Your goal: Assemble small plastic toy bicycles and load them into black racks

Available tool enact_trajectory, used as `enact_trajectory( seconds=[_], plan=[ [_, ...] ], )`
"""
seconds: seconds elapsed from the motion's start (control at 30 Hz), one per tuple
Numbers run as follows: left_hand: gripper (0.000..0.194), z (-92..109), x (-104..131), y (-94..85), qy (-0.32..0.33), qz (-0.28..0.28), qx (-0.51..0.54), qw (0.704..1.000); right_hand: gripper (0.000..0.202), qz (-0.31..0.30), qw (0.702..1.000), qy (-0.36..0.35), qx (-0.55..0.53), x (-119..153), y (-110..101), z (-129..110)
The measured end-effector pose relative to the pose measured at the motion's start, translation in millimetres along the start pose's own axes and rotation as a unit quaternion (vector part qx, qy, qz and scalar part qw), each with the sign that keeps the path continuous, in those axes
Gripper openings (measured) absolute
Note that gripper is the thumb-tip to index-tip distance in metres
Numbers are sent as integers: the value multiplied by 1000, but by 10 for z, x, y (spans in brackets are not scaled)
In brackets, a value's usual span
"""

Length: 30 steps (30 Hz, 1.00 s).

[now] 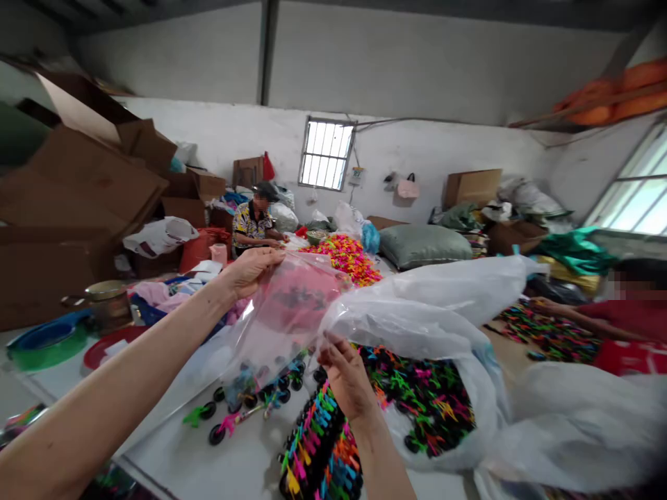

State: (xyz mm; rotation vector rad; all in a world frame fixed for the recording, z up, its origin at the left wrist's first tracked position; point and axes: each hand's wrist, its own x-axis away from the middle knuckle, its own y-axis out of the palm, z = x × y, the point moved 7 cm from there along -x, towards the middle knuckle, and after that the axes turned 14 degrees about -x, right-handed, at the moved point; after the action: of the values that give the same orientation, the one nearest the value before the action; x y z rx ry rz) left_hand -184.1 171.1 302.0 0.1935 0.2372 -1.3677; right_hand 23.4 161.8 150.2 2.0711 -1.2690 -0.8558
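Observation:
A clear plastic bag is stretched between my two hands above the table. My left hand is closed on its upper left corner. Lower down at its right edge, my right hand pinches the plastic. Through the film show small coloured pieces with black wheels, lying loose on the white table. Below my right hand stand rows of the same pieces, packed closely together. To the right, a large white sack lies open with many multicoloured pieces inside.
A pink and yellow heap lies across the table, where a person in a patterned shirt sits. Another person in red is at the right by more pieces. At left are a red tray, a green basin and cardboard boxes.

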Motion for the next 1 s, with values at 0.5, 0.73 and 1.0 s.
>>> enact_trajectory(
  seconds=[0.5, 0.73, 1.0],
  plan=[
    [7, -227, 7, 819, -119, -77, 185, 973, 33, 91, 989, -108, 50, 165, -328, -510],
    [13, -577, 18, 847, 12, -53, -163, 985, 39, 191, 926, -255, 204, 329, -432, -1370],
    [69, -32, 646, 2094, 136, -325, -99, 931, 22, 50, 751, -240, 613, 639, 467, -1762]
  ],
)
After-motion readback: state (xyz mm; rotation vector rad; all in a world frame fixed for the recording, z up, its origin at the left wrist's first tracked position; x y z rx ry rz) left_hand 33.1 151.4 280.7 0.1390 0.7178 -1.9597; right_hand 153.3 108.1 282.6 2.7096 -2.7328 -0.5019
